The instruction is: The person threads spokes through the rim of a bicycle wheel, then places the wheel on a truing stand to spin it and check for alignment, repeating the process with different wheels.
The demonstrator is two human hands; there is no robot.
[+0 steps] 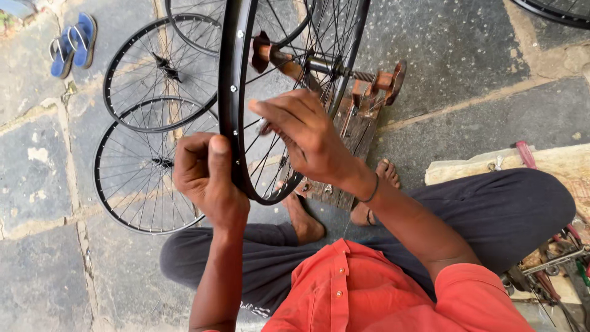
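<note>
Left hand (206, 175) closed around black bicycle wheel rim (232, 92), thumb along rim edge. Right hand (307, 135) at three o'clock from rim, fingers pinched among spokes (261, 150); what is pinched, not discernible. Wheel upright on axle (326, 66) of wooden truing stand (359, 117). Two spare wheels (144, 166) flat at nine o'clock; blue sandals (74, 44) at eleven o'clock.

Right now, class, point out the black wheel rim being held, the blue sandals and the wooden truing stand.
black wheel rim (230, 92), head view, on the rim's outer edge.
blue sandals (74, 43), head view, on the nearer sandal's strap.
wooden truing stand (351, 132), head view, on the upright board.
</note>
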